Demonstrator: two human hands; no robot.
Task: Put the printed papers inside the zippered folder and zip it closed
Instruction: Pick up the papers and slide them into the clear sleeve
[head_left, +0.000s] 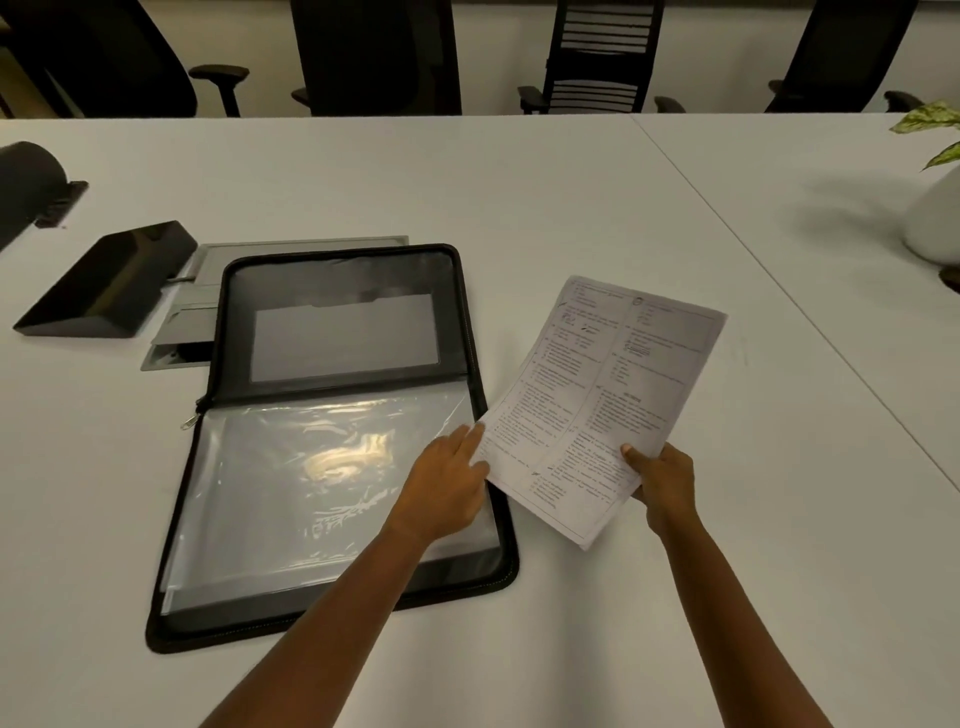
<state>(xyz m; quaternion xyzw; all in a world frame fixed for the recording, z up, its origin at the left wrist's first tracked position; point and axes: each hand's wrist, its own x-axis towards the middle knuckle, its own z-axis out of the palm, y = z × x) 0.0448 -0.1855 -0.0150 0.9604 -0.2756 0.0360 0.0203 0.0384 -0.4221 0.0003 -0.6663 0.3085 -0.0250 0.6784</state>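
Note:
A black zippered folder (332, 613) lies open flat on the white table, with clear plastic sleeves on its near half and a pocket on its far half. Its metal zip pull (190, 419) hangs at the left of the spine. The printed papers (602, 400) are held above the table just right of the folder. My right hand (662, 480) grips their near right corner, thumb on top. My left hand (449, 483) is over the folder's right edge, its fingertips touching the papers' left edge.
A grey cable-box lid (208, 291) stands open behind the folder, beside a black wedge-shaped object (104, 283). A white plant pot (935, 218) with leaves sits at the far right. Several office chairs (597, 57) line the table's far side.

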